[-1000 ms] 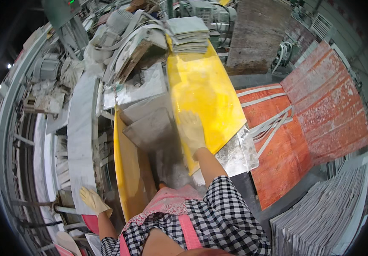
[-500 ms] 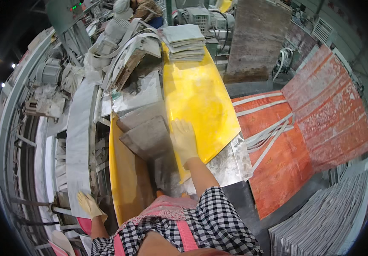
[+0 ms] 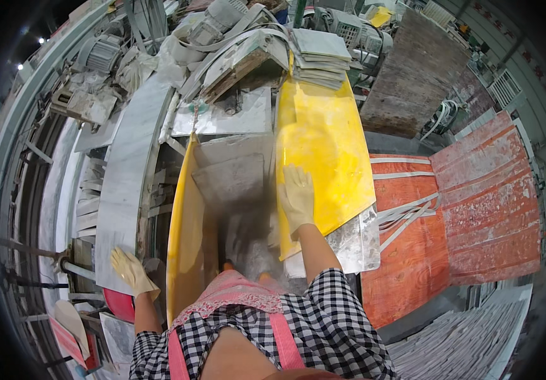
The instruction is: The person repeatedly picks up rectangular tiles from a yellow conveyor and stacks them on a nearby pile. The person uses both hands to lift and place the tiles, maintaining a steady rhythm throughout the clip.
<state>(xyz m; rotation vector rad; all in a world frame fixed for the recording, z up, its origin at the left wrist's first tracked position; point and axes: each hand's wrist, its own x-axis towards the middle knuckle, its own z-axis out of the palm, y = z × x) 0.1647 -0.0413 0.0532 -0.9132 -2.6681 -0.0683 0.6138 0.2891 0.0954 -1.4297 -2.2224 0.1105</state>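
Note:
My left hand [image 3: 132, 272], in a cream rubber glove, lies flat with its fingers stretched on the near end of a long pale grey stone slab [image 3: 123, 183]. The other glove covers my right hand [image 3: 298, 196], which rests open at the left edge of a yellow sheet-covered surface [image 3: 327, 145]. Neither hand holds anything. Between them is a gap with a yellow sheet panel [image 3: 183, 215] along its left side and a grey board [image 3: 230, 180] at its far end. Part of my apron [image 3: 247, 291] and my feet show below.
Several thin slabs [image 3: 321, 54] are stacked at the yellow surface's far end. Orange-red boards [image 3: 412, 240] with white straps lie to the right, above a large stack of thin slabs [image 3: 469, 342]. A motor [image 3: 100, 54] and machine parts stand back left; a brown board [image 3: 412, 76] leans behind.
My view has shifted, so the surroundings sit farther right or lower. Both hands stay flat on their surfaces; the right appears slightly farther forward along the yellow edge.

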